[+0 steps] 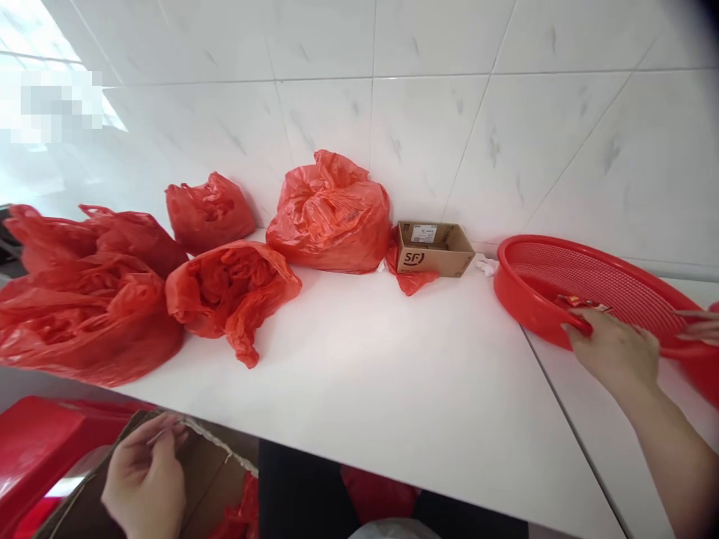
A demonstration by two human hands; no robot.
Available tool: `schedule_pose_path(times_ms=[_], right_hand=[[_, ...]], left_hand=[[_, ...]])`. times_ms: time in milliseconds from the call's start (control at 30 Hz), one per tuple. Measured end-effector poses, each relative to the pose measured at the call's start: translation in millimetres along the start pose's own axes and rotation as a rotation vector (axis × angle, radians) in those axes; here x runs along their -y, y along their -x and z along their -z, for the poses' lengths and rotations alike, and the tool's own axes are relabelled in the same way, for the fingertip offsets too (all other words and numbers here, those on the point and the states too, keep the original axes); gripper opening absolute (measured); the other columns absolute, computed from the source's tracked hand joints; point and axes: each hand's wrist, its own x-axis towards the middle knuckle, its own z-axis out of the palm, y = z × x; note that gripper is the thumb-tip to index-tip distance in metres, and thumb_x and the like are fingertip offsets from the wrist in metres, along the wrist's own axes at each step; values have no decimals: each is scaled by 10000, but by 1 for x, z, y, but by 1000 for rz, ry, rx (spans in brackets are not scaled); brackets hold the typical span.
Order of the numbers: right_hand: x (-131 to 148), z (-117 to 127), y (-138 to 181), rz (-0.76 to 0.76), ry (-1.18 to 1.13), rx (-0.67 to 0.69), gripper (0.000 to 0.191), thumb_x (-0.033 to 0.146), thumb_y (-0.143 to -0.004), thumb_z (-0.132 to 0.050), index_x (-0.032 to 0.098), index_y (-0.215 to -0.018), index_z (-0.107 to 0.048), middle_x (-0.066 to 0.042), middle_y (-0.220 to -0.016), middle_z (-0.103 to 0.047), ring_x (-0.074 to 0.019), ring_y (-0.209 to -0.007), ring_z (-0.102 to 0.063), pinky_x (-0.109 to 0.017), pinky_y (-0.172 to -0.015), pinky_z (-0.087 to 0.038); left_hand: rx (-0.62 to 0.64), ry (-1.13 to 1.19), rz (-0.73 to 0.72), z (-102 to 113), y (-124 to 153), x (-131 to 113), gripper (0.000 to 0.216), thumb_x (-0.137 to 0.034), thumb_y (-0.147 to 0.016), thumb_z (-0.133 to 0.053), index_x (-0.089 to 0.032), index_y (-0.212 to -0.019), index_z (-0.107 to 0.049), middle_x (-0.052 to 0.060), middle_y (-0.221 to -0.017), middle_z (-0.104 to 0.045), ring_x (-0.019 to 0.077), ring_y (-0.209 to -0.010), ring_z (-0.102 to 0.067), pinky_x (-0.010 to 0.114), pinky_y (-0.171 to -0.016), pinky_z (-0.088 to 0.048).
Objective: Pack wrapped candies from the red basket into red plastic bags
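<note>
My left hand (149, 475) is at the lower left, over an open cardboard box (210, 457) below the table's front edge. Its thumb and fingers are pinched together near the box's torn edge; whatever they hold, if anything, is too small to make out. Red plastic (239, 513) shows inside that box. On the right, my right hand (615, 352) grips the near rim of a large round red plastic basket (522, 299), its fingers reaching over to the inside. A few small colourful packets (584, 302) lie in the basket just beyond the fingers, partly hidden.
Several red plastic bags (329, 217) stand along the left and back of the white table (404, 359). A small open SF carton (430, 260) is against the tiled wall. Another person's hand (702, 326) touches the basket's right side. A red stool (50, 442) is lower left.
</note>
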Motion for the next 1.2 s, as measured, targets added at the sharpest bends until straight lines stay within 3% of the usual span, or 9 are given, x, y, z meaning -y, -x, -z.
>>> schedule_pose_path(times_ms=[67,233,333,467,600,800,933,1067,1200], right_hand=[[17,7,12,56,-8,8,202,459,-774,-543,327,-835,-681,-127,-793,-662,-374,-772,-633,-607,-736,-416],[86,24,39,148,13,81,256,427,-841,-461,341,-969,-666,-115,-904,-692,-363,-742,-623,-554,-641,-462],[132,35,48,144,-88,91,275,432,-859,-515,294,-1039,-668,-109,-987,-683,-348,-859,-635,-528,-720,-500],[183,45,64,167,-438,83,255,411,-875,-573,263,-1063,-662,-90,-1105,-636,-302,-1064,-597,-491,-921,-486],[226,41,83,159,-788,430,188,364,-923,-544,270,-1060,-633,-59,-1109,-640,-226,-1071,-603,-408,-965,-482],[285,9,97,37,-1172,837,409,412,-861,-637,262,-1233,-556,-56,-1186,-633,-205,-1048,-603,-364,-895,-500],[272,-29,88,-356,-1392,673,248,444,-825,-644,198,-809,-611,3,-742,-608,-137,-683,-563,-277,-649,-474],[243,-47,75,-734,-1483,424,293,451,-720,-735,200,-794,-603,15,-744,-595,-122,-678,-557,-236,-600,-444],[245,-43,75,-708,-1459,434,302,467,-724,-729,200,-805,-613,10,-751,-614,-128,-683,-579,-245,-609,-454]], left_hand=[[-30,71,-20,-17,-7,-28,274,-391,-835,-579,-200,-1027,-622,68,-960,-672,217,-792,-676,415,-818,-566],[86,-173,-470,-72,-41,-80,302,-323,-833,-580,-196,-1091,-672,125,-1187,-641,297,-1163,-557,462,-1036,-417],[201,-319,-320,-95,-66,-92,510,-322,-757,-672,-177,-1242,-616,192,-1285,-594,401,-1243,-486,573,-1050,-336],[263,-207,-84,-91,-75,-97,382,-356,-786,-639,-149,-1104,-690,160,-1005,-718,383,-1042,-628,554,-924,-448],[296,75,-40,-81,-22,-112,512,-513,-845,-560,-149,-1198,-639,123,-1105,-718,284,-1019,-665,404,-860,-534],[871,487,226,-96,91,-135,435,-506,-775,-686,-157,-1029,-743,87,-968,-766,272,-963,-693,365,-858,-546],[605,715,461,-95,73,-121,350,-459,-719,-763,-182,-932,-749,36,-852,-759,225,-889,-689,337,-838,-531],[292,956,605,-85,25,-100,170,-342,-708,-778,-228,-807,-699,-38,-815,-729,126,-763,-653,271,-752,-526],[374,863,566,-84,28,-89,177,-299,-697,-771,-223,-826,-677,-42,-883,-704,117,-778,-640,291,-805,-529]])
